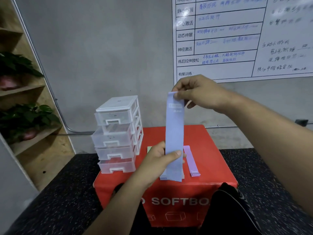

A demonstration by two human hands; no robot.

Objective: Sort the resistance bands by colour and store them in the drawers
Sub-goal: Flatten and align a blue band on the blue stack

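A blue-lavender resistance band hangs upright over the red soft box. My right hand pinches its top end. My left hand pinches it near the bottom, thumb on the front. A lilac band lies flat on the box just right of it. A pale green band peeks out behind my left hand. The clear plastic drawer unit with white frame stands on the box's left side; its second and fourth drawers are pulled out a little.
The red box sits on a dark speckled floor mat. A wooden shelf with potted plants stands at the left. A whiteboard hangs on the grey wall behind. My dark-clothed knee is in front of the box.
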